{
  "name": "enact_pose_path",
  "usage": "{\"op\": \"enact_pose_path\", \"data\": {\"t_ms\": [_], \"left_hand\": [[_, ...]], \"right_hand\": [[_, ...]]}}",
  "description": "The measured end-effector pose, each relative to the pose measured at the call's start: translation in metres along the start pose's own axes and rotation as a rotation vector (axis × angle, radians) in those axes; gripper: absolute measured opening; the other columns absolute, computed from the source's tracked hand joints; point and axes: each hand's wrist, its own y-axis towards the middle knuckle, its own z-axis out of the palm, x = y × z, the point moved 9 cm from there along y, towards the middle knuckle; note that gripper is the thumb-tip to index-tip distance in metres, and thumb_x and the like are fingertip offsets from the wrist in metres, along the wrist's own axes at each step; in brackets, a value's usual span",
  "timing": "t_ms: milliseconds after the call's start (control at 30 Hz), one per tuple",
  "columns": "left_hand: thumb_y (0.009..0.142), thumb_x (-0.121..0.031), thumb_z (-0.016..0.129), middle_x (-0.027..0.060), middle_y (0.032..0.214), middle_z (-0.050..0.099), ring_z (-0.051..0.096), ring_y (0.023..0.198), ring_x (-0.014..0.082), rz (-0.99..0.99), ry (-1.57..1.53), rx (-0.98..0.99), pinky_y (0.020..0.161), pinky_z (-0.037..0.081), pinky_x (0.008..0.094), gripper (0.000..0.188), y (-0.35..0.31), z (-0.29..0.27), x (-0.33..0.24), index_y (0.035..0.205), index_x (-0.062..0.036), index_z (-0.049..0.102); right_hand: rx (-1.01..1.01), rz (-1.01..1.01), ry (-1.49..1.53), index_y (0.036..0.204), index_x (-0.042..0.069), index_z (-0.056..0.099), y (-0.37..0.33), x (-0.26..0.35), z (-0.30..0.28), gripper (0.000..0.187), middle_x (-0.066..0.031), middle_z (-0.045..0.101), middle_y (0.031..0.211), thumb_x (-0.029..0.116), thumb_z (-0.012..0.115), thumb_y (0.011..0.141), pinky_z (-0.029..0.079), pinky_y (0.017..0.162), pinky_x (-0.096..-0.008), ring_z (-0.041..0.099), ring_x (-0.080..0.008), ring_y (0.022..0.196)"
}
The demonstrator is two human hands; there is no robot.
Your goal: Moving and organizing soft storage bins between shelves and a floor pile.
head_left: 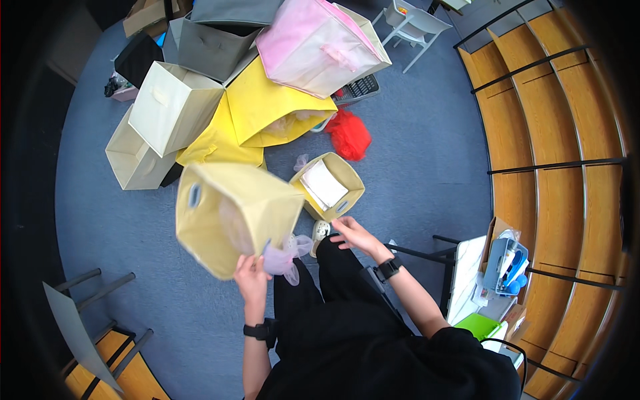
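Observation:
My left hand (251, 279) is closed on the near edge of a pale yellow fabric storage bin (270, 200), which is tilted with its opening toward the left. Inside it I see some pinkish sheer material, slightly blurred. A bunch of pale lilac tulle (285, 259) hangs out beside my left fingers. My right hand (355, 235) holds nothing, its fingers apart, just by the near corner of a smaller yellow bin (355, 180). White papers (325, 185) lie in that smaller bin, which stands on the floor in front of my feet.
Ahead is a heap of fabric bins: yellow (267, 100), cream (167, 110), grey (210, 50) and pink-white (307, 50). Red tulle (349, 135) lies beside it. Wooden shelving (553, 147) lines the right, near a table (467, 280) with a blue basket (508, 267). A chair (417, 27) stands farther back.

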Motion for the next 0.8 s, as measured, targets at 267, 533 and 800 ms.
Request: {"op": "enact_pose_path", "data": {"t_ms": [267, 533, 800], "left_hand": [[0.070, 0.000, 0.058, 0.0116, 0.062, 0.048, 0.054, 0.044, 0.0202, 0.399, 0.353, 0.318, 0.043, 0.043, 0.0297, 0.005, -0.008, 0.120, -0.070, 0.073, 0.0030, 0.058], [0.070, -0.005, 0.056, 0.0128, 0.067, 0.048, 0.053, 0.060, 0.0318, 0.598, 0.559, 0.759, 0.053, 0.044, 0.0376, 0.005, -0.031, 0.261, -0.095, 0.073, -0.0021, 0.058], [0.071, 0.000, 0.050, 0.0147, 0.079, 0.050, 0.054, 0.073, 0.0311, 0.565, 0.479, 0.974, 0.064, 0.045, 0.0366, 0.019, 0.017, 0.309, -0.088, 0.089, -0.0008, 0.056]], "right_hand": [[-0.297, 0.008, -0.274, 0.125, -0.006, 0.010, 0.022, 0.029, -0.045, 0.102, -0.0230, 0.051, 0.100, 0.065, 0.051, 0.065, 0.048, 0.055, -0.0266, 0.059, -0.0249, 0.071], [-0.283, 0.206, -0.055, 0.090, -0.011, 0.055, 0.015, -0.027, -0.147, 0.055, -0.0212, 0.059, 0.079, 0.039, 0.050, 0.070, 0.050, 0.051, -0.0303, 0.060, -0.0256, 0.059], [-0.440, 0.006, 0.327, 0.101, -0.012, 0.047, 0.054, -0.065, -0.184, 0.051, -0.0186, 0.056, 0.088, 0.029, 0.049, 0.072, 0.047, 0.062, -0.0309, 0.057, -0.0225, 0.076]]}}
